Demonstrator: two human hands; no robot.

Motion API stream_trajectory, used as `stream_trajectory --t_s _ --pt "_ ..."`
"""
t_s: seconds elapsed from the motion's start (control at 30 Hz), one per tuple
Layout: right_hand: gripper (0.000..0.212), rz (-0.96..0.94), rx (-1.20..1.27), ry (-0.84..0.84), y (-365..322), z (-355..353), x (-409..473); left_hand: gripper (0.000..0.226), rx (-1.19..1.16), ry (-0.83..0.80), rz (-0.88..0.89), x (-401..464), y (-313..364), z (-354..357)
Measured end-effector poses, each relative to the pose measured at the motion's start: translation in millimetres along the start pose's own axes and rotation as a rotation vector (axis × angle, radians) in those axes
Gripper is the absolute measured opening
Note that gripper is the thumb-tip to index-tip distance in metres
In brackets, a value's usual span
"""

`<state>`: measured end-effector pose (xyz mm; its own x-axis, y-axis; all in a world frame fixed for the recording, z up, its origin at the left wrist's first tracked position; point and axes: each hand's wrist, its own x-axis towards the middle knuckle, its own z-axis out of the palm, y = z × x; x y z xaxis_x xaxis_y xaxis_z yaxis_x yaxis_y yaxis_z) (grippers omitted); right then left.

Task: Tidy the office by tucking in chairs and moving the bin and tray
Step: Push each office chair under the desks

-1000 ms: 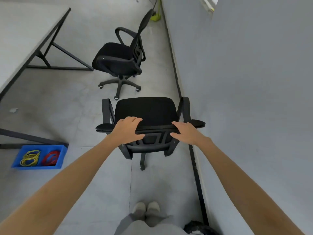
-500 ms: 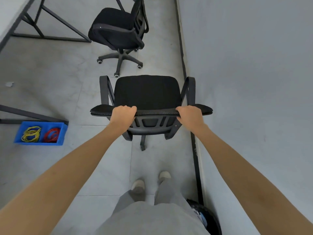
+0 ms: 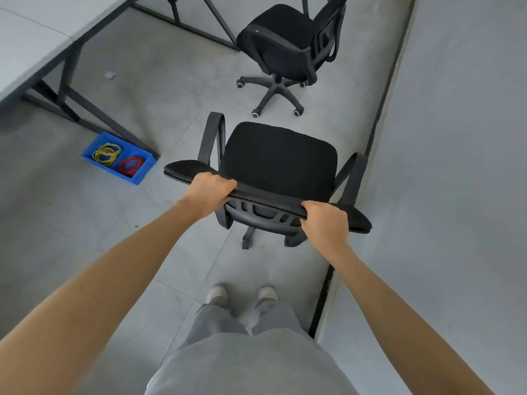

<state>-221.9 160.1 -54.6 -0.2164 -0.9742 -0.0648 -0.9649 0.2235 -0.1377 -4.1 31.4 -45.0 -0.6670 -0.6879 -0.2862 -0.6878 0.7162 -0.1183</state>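
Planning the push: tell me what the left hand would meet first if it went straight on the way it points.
The left hand grips the near chair backrest's top edge; straight on lies that chair's own seat, then probably the far chair. Depth is unclear.

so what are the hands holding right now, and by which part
Both grip the near black chair by the top edge of its backrest: left hand toward the left end, right hand toward the right end.

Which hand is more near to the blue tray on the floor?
Left. The left hand grips the chair back on the side toward the blue tray; the right hand grips its far end.
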Motion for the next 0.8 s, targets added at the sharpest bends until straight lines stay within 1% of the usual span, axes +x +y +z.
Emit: stream_trajectory --t_s 0.07,0.13,0.17,0.23,0.27,0.37,0.5,0.67,0.8 --pt "0.029 -0.036 0.025 0.032 1.6 2.7 -5.0 0.018 -0.012 -0.002 -0.011 -12.6 5.4 4.3" --pt "0.036 -0.111 0.012 0.093 2.9 5.3 -9.6 0.012 -0.042 0.096 -0.011 -26.9 9.4 14.4" --pt "0.040 -0.159 -0.001 0.138 2.7 5.7 -11.5 0.013 -0.057 0.157 -0.003 -35.3 10.2 16.8" --pt "0.047 -0.241 -0.020 0.202 -0.1 6.7 -15.2 0.031 -0.086 0.229 -0.003 -54.1 10.6 25.1" --pt "0.048 -0.276 -0.020 0.221 -2.0 7.9 -16.1 0.035 -0.098 0.240 -0.028 -63.7 11.8 28.0" --pt "0.046 -0.376 0.005 0.223 -8.3 11.0 -19.4 0.037 -0.190 0.248 -0.105 -91.8 23.0 38.1" --pt "0.049 -0.540 0.024 0.205 -19.2 14.8 -21.2 0.033 -0.234 0.305 -0.252 -126.2 35.4 54.7" --pt "0.055 -0.731 0.030 0.126 -31.3 20.8 -22.7 0.033 -0.194 0.287 -0.505 -168.2 62.3 74.7" --pt "0.052 -0.886 0.065 0.104 -50.1 22.2 -19.8 0.031 -0.220 0.325 -0.706 -197.3 82.9 73.8"
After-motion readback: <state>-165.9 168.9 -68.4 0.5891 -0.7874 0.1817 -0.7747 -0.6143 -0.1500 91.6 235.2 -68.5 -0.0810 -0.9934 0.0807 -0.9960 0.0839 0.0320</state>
